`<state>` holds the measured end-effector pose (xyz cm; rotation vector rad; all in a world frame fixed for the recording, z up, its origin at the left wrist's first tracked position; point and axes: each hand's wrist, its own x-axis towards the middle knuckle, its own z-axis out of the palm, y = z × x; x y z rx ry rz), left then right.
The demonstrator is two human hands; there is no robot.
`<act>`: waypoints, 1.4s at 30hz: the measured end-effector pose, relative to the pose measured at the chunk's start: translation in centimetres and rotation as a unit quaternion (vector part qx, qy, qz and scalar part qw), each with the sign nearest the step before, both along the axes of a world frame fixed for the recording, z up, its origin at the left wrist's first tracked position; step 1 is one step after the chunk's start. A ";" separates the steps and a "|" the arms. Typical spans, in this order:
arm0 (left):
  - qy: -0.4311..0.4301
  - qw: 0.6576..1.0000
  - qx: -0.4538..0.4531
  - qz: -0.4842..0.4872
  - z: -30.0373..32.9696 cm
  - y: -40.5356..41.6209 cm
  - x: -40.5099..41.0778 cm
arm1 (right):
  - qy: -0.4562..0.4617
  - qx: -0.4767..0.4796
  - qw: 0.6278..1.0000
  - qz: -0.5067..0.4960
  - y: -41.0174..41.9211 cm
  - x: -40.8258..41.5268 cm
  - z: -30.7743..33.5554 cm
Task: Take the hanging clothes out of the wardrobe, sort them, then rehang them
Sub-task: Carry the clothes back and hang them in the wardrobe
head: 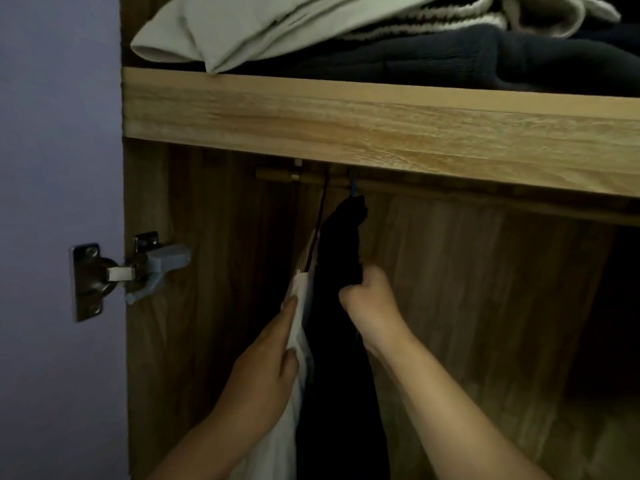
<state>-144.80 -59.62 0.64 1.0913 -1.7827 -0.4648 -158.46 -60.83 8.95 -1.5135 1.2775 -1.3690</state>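
Head view: two garments hang at the left end of the wardrobe rail, tucked just under the wooden shelf. The white garment hangs on the left from a dark hanger; the black garment hangs just beside it on the right, from a blue hanger hook. The left hand pinches a fold of the white cloth between thumb and fingers. The right hand is curled round the near edge of the black garment, high up, below its hook. The hands are apart, one on each piece.

To do this step well, I judge that the grip should go to the hangers rather than the cloth, since pulling on fabric could slide a garment off its hanger. Each hook needs lifting up and clear of the rail, but the shelf sits close above, so the lift is best kept short and then drawn toward the near side. Taking one garment at a time would keep the two hooks from tangling. The rest of the rail, to the right, looks bare. Folded clothes lie on the shelf above, and a door hinge sits at the left.
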 end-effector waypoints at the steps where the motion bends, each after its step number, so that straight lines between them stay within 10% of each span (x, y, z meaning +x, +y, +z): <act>1: 0.005 1.000 0.004 0.002 0.0 -0.1 0.1 | 0.013 0.008 1.000 0.008 -0.4 0.3 0.0; 19: 0.050 0.997 0.053 -0.035 0.8 3.7 -0.4 | 0.221 -0.090 0.971 0.024 2.8 -1.4 -6.3; 26: 0.021 1.000 0.006 -0.012 1.4 7.7 -1.2 | 0.359 0.039 0.928 0.091 5.8 -5.9 -10.8; 42: -0.327 0.935 -0.071 -0.113 -1.8 19.3 -17.1 | 0.499 0.225 0.833 -0.080 30.1 -20.7 -11.2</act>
